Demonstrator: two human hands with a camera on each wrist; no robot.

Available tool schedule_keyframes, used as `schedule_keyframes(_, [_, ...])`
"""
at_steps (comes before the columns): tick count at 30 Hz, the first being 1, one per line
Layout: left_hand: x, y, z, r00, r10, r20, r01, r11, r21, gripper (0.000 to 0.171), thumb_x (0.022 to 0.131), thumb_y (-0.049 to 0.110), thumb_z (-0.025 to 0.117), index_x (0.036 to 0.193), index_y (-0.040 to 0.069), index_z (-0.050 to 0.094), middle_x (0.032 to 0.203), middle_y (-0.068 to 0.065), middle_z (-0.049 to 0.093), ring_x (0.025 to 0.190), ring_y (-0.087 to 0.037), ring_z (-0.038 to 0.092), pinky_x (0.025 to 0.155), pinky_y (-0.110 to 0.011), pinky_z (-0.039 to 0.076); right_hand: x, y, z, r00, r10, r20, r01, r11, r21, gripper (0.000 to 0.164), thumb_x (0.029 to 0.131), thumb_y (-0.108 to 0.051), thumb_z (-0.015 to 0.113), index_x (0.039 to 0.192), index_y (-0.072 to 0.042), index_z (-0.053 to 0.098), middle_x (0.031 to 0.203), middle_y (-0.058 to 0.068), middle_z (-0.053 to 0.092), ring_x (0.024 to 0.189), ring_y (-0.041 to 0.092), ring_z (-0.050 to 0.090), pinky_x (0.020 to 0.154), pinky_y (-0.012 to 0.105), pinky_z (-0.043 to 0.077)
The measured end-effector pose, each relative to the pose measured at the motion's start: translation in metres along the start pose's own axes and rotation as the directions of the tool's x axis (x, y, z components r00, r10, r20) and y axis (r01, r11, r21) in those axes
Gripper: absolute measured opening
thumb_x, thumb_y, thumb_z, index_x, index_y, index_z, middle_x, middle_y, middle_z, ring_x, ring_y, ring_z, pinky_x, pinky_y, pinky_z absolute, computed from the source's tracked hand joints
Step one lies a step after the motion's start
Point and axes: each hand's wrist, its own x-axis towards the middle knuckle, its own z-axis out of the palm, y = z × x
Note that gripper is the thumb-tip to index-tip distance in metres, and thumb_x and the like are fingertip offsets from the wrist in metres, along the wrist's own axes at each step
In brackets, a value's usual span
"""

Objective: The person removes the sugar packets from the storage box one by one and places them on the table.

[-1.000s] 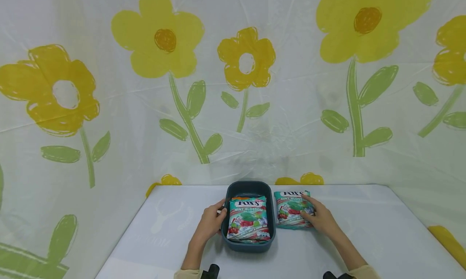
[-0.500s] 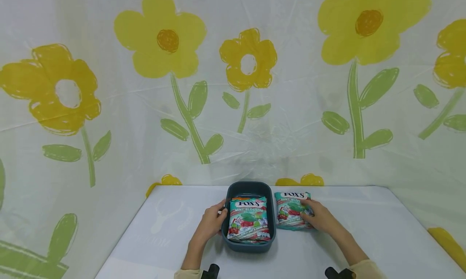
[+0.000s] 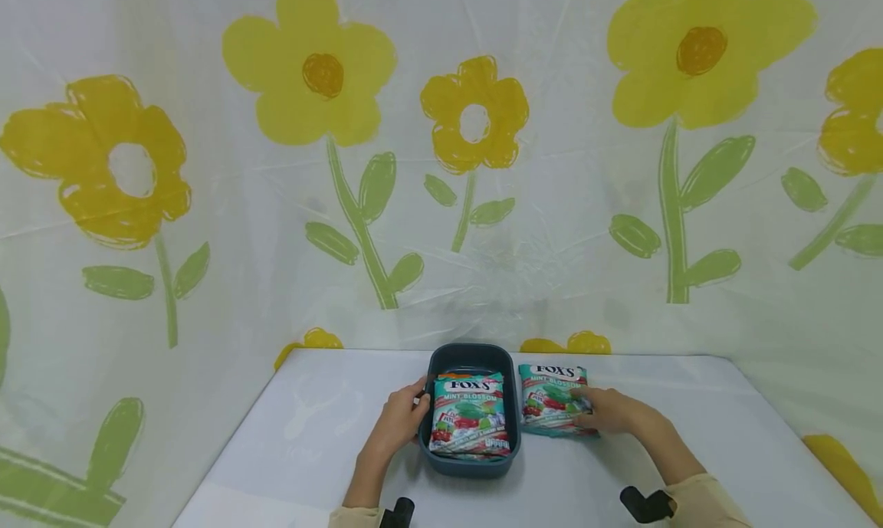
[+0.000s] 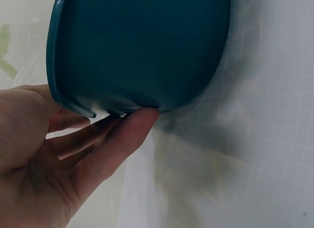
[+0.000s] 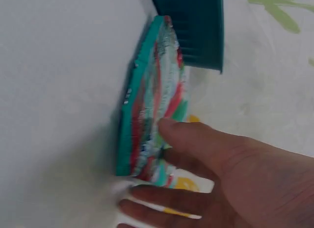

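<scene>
Head view: one dark teal, rounded-rectangular box (image 3: 476, 470) stands on the white bench (image 3: 303, 444); one glossy teal-and-red candy packet (image 3: 471, 419) lies on top inside, count beneath hidden. A second matching packet (image 3: 549, 405) lies just right of it.

Left wrist: left hand (image 4: 64, 164) grips the box's side.

Right wrist: right hand (image 5: 245, 174), fingers spread, thumb touching the second packet.

Booth-like space: flower-printed sheeting (image 3: 566, 206), white table (image 3: 297, 451)
</scene>
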Motion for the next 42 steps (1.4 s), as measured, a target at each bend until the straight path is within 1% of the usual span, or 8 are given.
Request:
schedule_keyframes(3, [0.001, 0.000, -0.002, 1.000, 0.007, -0.006, -0.007, 1.000, 0.006, 0.049, 0.103, 0.017, 0.048, 0.146, -0.004, 0.041, 0.123, -0.022, 0.063, 0.068, -0.012, 0.060, 0.044, -0.023, 0.052, -0.003, -0.008, -0.007, 0.998, 0.031, 0.054, -0.029, 0.999, -0.032, 0.060, 0.088, -0.041, 0.069, 0.137, -0.010, 0.056, 0.135, 0.023, 0.058, 0.126, 0.046, 0.050, 0.101, 0.068, 0.041])
schedule_keyframes(5, [0.003, 0.000, -0.002, 1.000, 0.009, -0.011, -0.008, 1.000, 0.013, 0.049, 0.103, 0.017, 0.048, 0.146, -0.004, 0.041, 0.123, -0.022, 0.063, 0.066, -0.012, 0.060, 0.044, -0.023, 0.052, -0.005, -0.014, -0.011, 0.997, 0.040, 0.071, -0.037, 0.998, -0.056, 0.058, 0.088, -0.041, 0.070, 0.136, -0.011, 0.058, 0.135, 0.021, 0.058, 0.126, 0.046, 0.050, 0.100, 0.069, 0.040])
schedule_keyframes(10, [0.003, 0.000, -0.004, 1.000, 0.002, -0.013, -0.002, 1.000, 0.022, 0.049, 0.102, 0.018, 0.049, 0.146, -0.003, 0.042, 0.122, -0.022, 0.063, 0.067, -0.011, 0.059, 0.044, -0.022, 0.052, -0.009, -0.027, -0.018, 0.998, 0.016, 0.060, -0.010, 0.996, -0.092, 0.049, 0.088, -0.036, 0.070, 0.130, -0.012, 0.062, 0.133, 0.019, 0.060, 0.123, 0.040, 0.054, 0.100, 0.066, 0.043])
schedule_keyframes(17, [0.003, 0.001, -0.005, 1.000, 0.005, -0.016, -0.005, 1.000, 0.012, 0.049, 0.102, 0.017, 0.050, 0.146, -0.003, 0.042, 0.124, -0.023, 0.063, 0.067, -0.012, 0.058, 0.044, -0.023, 0.052, -0.011, -0.040, -0.024, 0.998, -0.044, 0.042, 0.048, 0.995, -0.087, 0.037, 0.090, -0.031, 0.069, 0.121, -0.013, 0.067, 0.124, 0.013, 0.066, 0.114, 0.033, 0.060, 0.096, 0.062, 0.048])
schedule_keyframes(20, [0.003, -0.001, -0.004, 1.000, -0.014, -0.005, 0.014, 1.000, 0.002, 0.049, 0.102, 0.019, 0.049, 0.147, -0.001, 0.041, 0.126, -0.022, 0.062, 0.071, -0.013, 0.059, 0.045, -0.023, 0.053, -0.012, -0.044, -0.025, 0.998, -0.041, 0.046, 0.045, 0.995, -0.092, 0.037, 0.090, -0.031, 0.069, 0.122, -0.012, 0.067, 0.123, 0.014, 0.066, 0.112, 0.033, 0.060, 0.096, 0.062, 0.048])
schedule_keyframes(28, [0.004, -0.002, -0.002, 1.000, -0.009, -0.007, 0.009, 1.000, 0.007, 0.049, 0.102, 0.018, 0.049, 0.147, 0.000, 0.041, 0.126, -0.022, 0.061, 0.079, -0.016, 0.062, 0.046, -0.024, 0.054, -0.018, -0.058, -0.031, 0.999, -0.015, 0.042, 0.019, 0.995, -0.101, 0.045, 0.089, -0.035, 0.069, 0.127, -0.013, 0.064, 0.128, 0.017, 0.063, 0.119, 0.039, 0.056, 0.097, 0.066, 0.045])
schedule_keyframes(35, [0.004, -0.001, -0.002, 1.000, -0.003, -0.014, 0.003, 1.000, 0.031, 0.048, 0.102, 0.019, 0.049, 0.147, 0.000, 0.043, 0.126, -0.022, 0.062, 0.083, -0.018, 0.064, 0.046, -0.023, 0.053, -0.017, -0.066, -0.034, 0.999, -0.009, 0.054, 0.014, 0.995, -0.096, 0.049, 0.088, -0.038, 0.070, 0.131, -0.014, 0.062, 0.129, 0.017, 0.063, 0.116, 0.036, 0.057, 0.094, 0.066, 0.048])
schedule_keyframes(42, [0.001, -0.003, -0.001, 0.999, 0.038, -0.015, -0.038, 0.999, 0.020, 0.047, 0.102, 0.015, 0.050, 0.145, -0.003, 0.044, 0.122, -0.022, 0.064, 0.085, -0.020, 0.069, 0.042, -0.023, 0.051, -0.018, -0.076, -0.033, 0.998, -0.041, 0.054, 0.046, 0.995, -0.094, 0.048, 0.090, -0.036, 0.069, 0.131, -0.013, 0.062, 0.133, 0.016, 0.061, 0.125, 0.042, 0.052, 0.098, 0.068, 0.043])
